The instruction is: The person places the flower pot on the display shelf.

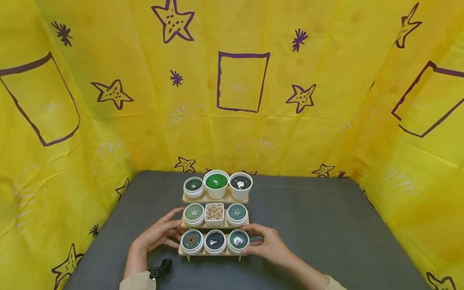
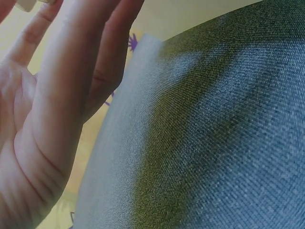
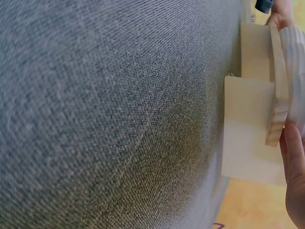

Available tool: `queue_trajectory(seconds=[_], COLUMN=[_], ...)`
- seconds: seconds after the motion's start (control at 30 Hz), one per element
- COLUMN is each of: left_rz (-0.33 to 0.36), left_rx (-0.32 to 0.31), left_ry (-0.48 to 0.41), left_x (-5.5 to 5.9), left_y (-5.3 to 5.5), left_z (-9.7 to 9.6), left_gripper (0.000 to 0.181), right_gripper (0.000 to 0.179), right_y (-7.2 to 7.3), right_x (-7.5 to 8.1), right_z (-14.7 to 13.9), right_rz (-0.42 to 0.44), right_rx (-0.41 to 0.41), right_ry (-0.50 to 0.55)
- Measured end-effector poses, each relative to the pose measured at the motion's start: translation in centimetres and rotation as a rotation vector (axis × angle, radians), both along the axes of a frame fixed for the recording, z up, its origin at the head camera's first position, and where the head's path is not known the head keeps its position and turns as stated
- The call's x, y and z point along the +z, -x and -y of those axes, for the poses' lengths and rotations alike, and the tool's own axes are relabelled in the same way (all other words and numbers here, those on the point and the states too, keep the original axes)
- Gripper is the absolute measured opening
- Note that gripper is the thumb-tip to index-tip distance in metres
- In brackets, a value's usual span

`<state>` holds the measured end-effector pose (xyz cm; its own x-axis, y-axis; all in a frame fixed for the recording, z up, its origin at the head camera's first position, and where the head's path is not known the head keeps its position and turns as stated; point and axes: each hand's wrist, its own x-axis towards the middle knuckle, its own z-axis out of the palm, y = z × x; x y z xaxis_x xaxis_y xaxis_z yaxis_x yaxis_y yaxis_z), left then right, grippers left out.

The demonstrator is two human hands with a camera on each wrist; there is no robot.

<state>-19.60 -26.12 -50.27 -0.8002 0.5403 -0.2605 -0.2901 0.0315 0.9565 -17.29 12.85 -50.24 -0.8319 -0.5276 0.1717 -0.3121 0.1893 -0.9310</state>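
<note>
A three-tier wooden stand (image 1: 214,254) stands on the grey table, with three small white cups on each tier. My right hand (image 1: 270,243) is at its right side, thumb and fingers around the front-right cup (image 1: 238,241), which holds something dark green with a white patch. In the right wrist view, the thumb lies along the shelf edge (image 3: 276,129). My left hand (image 1: 161,231) reaches along the stand's left side with extended fingers, near the middle-left cup (image 1: 193,214) and front-left cup (image 1: 192,241). The left wrist view leaves their contact hidden.
A square cup (image 1: 214,213) of tan pieces sits mid-stand; a larger cup of bright green (image 1: 216,183) is on the back tier. Yellow patterned cloth (image 1: 235,137) encloses the dark grey tabletop (image 1: 308,217) at the back and sides. A black band (image 1: 160,269) is at the left wrist.
</note>
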Motion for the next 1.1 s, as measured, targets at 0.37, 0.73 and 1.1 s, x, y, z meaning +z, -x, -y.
queue_trajectory(seconds=[0.37,0.73,1.1], left_rz=[-0.008,0.006,-0.178], left_rx=[-0.008,0.01,0.168], left_ry=[-0.006,0.04,0.271], left_x=[0.0,0.2,0.9], left_y=[0.1,0.1,-0.7], left_z=[-0.1,-0.3,-0.4], left_gripper=[0.051,0.056,0.059], right_gripper=[0.056,0.059,0.053], right_y=[-0.6,-1.1,-0.8], right_x=[0.1,-0.7,-0.9], right_z=[0.1,-0.2,-2.6], right_rz=[0.013,-0.004,-0.014], right_rx=[-0.043,-0.042,-0.198], right_ry=[0.014,0.058,0.002])
